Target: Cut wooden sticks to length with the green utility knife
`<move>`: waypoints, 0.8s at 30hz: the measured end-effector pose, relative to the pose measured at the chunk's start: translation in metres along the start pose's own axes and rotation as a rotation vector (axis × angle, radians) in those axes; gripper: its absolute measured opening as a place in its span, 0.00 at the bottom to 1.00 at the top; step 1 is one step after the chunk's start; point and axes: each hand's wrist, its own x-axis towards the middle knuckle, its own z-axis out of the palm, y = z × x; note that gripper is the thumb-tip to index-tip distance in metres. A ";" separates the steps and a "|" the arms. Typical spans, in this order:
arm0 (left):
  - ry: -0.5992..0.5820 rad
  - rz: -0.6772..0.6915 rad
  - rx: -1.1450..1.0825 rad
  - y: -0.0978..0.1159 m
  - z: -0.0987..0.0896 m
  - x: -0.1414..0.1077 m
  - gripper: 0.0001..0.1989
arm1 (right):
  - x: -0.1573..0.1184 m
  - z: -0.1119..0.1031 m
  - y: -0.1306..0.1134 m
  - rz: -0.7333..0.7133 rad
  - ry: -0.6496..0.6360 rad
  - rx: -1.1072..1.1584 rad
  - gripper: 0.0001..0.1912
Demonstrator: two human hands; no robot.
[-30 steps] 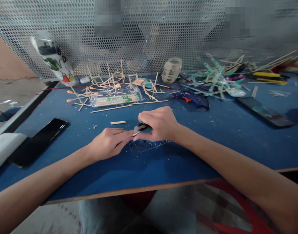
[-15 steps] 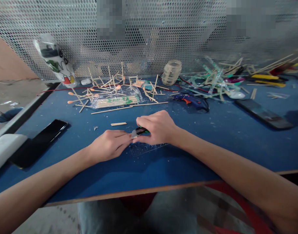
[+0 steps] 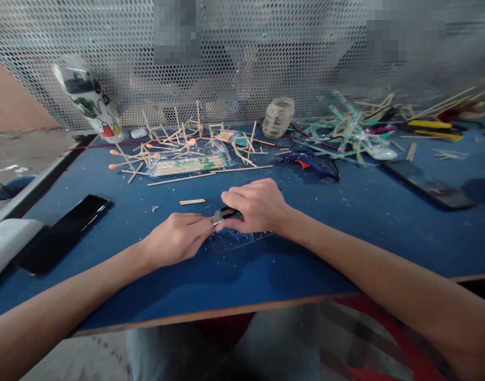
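Note:
My right hand [image 3: 256, 206] is closed around a utility knife [image 3: 225, 214], its metal end pointing left at my left fingertips. My left hand [image 3: 181, 238] lies low over the table with its fingers pressed together, meeting the knife's end. Whatever those fingers pinch is hidden. Partly beneath both hands lies a clear plastic template ruler [image 3: 234, 244] with round cut-outs. Just beyond my left hand are short wooden sticks [image 3: 192, 201] lying side by side.
Behind are a plastic packet of sticks [image 3: 190, 164], stick frames [image 3: 179, 132], a glue gun [image 3: 309, 163] and a jar-shaped piece [image 3: 279, 117]. Phones lie left [image 3: 63, 233] and right [image 3: 428, 185]. A bottle [image 3: 93, 108] stands by the perforated metal screen [image 3: 242, 47].
Both hands stay at almost the same spot. The knife's end has shifted very slightly against my left fingertips; the rest of the table looks the same.

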 end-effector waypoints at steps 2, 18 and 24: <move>-0.001 0.001 0.013 0.001 -0.001 0.001 0.17 | 0.000 0.001 -0.001 0.003 0.006 0.006 0.34; 0.079 -0.309 -0.312 0.002 -0.002 0.000 0.05 | 0.001 -0.006 0.010 0.049 0.066 0.313 0.31; 0.276 -0.304 -0.518 -0.009 0.004 0.004 0.04 | -0.003 -0.012 0.004 -0.100 0.090 0.385 0.17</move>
